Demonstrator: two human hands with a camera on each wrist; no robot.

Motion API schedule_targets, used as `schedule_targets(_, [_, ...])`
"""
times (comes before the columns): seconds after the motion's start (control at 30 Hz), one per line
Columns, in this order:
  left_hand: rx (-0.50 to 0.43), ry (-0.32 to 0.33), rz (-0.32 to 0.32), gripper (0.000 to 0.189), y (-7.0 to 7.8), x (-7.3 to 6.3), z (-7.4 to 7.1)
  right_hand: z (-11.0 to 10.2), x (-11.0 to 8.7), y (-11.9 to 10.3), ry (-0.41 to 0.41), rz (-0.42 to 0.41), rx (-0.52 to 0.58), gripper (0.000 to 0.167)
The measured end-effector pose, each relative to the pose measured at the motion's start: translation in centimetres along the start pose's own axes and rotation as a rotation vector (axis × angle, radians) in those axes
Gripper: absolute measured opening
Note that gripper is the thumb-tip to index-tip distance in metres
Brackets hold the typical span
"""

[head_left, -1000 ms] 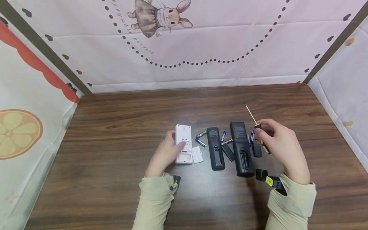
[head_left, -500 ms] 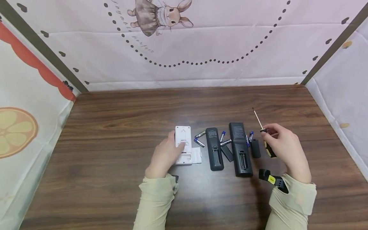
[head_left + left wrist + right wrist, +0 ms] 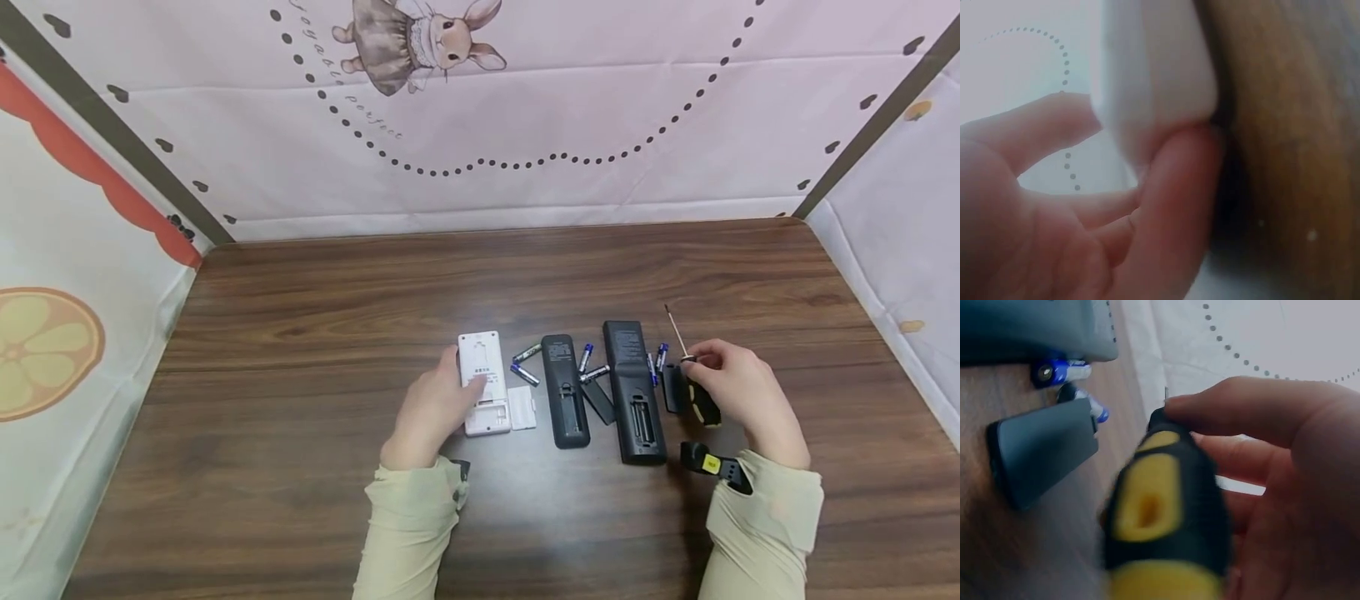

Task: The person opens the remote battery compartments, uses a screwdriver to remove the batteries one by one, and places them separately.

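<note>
My left hand [image 3: 433, 410] grips a white remote control [image 3: 480, 360] by its left side, thumb across its back. Its battery compartment is uncovered at the near end. In the left wrist view, blurred fingers pinch the edge of the white remote [image 3: 1154, 69]. A white battery cover [image 3: 522, 408] lies beside it on the right. My right hand [image 3: 738, 392] pinches a black and yellow screwdriver [image 3: 703, 404] near the top of its handle, the shaft pointing away from me. The right wrist view shows the screwdriver's handle [image 3: 1160, 500] close up, just over the table.
Right of the white remote lie a smaller black remote [image 3: 561, 367] and a larger black remote [image 3: 630, 375], compartments uncovered. Several batteries [image 3: 525, 374] lie among them. One black cover [image 3: 597, 402] sits between the black remotes, another [image 3: 672, 390] beside the screwdriver. A patterned cloth [image 3: 562, 100] hangs behind the table.
My right hand has carried the screwdriver to the right and toward me, its tip now nearer. The left hand keeps its hold on the white remote, which has barely shifted.
</note>
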State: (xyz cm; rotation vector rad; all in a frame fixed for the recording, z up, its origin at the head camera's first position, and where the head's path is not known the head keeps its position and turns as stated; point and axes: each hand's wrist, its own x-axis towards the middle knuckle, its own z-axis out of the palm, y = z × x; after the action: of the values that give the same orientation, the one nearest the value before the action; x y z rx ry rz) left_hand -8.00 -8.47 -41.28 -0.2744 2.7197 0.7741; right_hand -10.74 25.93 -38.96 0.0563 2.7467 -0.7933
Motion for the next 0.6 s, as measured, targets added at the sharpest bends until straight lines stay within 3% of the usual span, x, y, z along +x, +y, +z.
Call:
schedule_targets(0.23, [0.044,0.017,-0.037,0.063,-0.2,0.1,-0.6,0.4,0.5,1.0,-0.039,0.003,-0.036,0.033])
schedule_targets(0.6, [0.001,0.054,-0.005,0.063,0.0,0.3,-0.6,0.9,0.8,2.2,-0.042,0.030,-0.019,0.036])
